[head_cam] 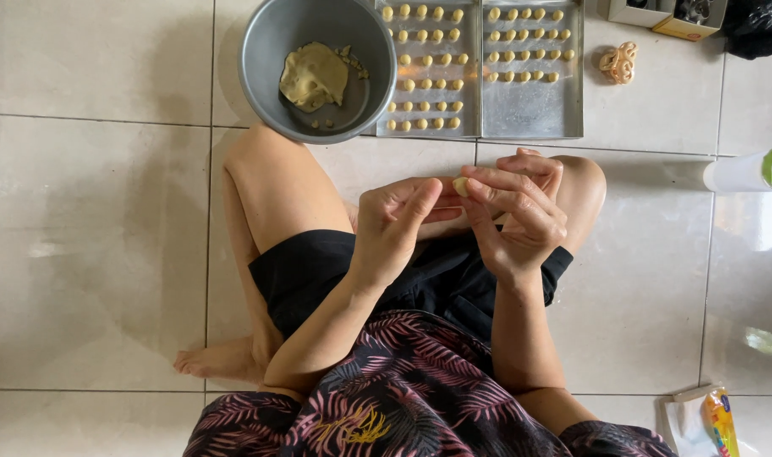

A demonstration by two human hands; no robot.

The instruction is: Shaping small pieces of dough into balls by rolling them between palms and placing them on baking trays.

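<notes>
Person sits cross-legged on pale tiled floor [90,237], both hands raised over the knees. Right hand [517,211] pinches a small pale yellow dough ball [460,185] at the fingertips, fingers curled closed around it. Left hand [394,224] meets it from the other side, thumb and forefinger touching the same ball, other fingers loosely bent. Ahead, round grey metal bowl [267,76] holds a flattened lump of yellow dough [314,76], touching the left knee. Just beside the bowl, two rectangular metal baking trays [530,114] lie side by side, rows of small dough balls [424,59] on both. White bottle with green cap [745,172] lies at far right
</notes>
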